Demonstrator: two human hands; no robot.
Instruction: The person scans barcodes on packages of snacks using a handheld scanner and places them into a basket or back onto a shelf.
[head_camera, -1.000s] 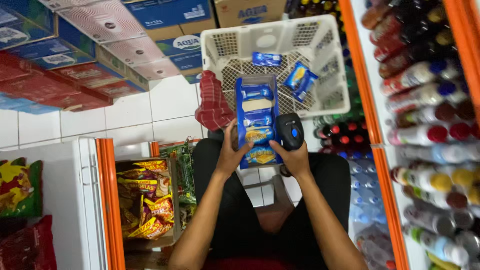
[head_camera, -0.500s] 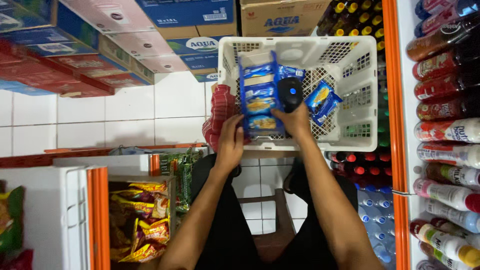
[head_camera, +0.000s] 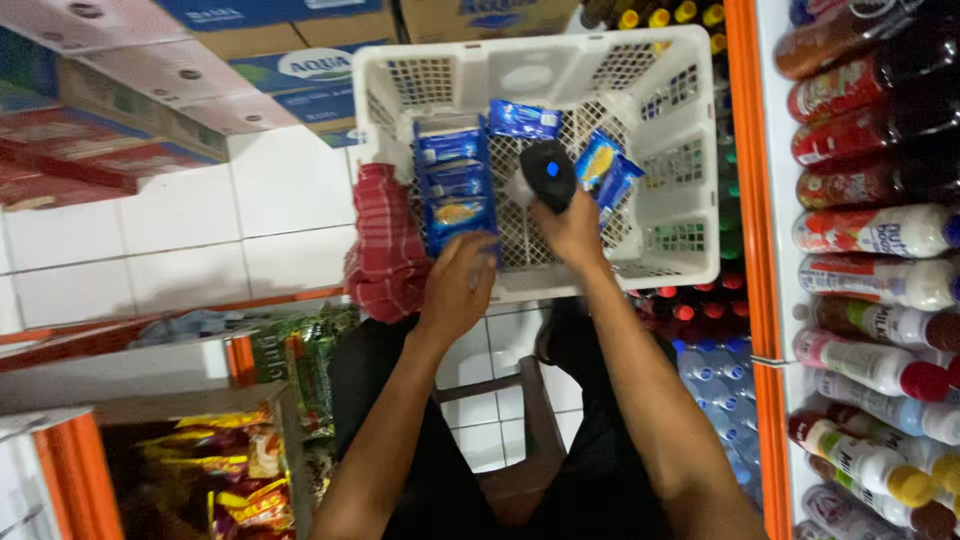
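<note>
Now left hand (head_camera: 458, 290) grasps blue biscuit strip (head_camera: 453, 185) over white basket (head_camera: 690, 140); right hand (head_camera: 572, 225) grips black scanner (head_camera: 549, 174) beside it.

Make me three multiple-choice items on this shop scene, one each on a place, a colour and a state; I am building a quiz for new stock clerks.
1. Where does the long strip of blue snack packets lie?
A. inside the white plastic mesh basket
B. on the white floor tiles
C. on the drinks shelf

2. What colour is the checked cloth beside the basket?
A. green
B. red
C. yellow

3. What is the right hand doing?
A. resting open on a knee
B. gripping a black handheld scanner
C. pulling a bottle out

Answers: 1 A, the strip lies within the basket walls, with the left hand at its lower end. 2 B, the cloth shows red checks. 3 B, its fingers wrap the scanner above the basket.
</note>
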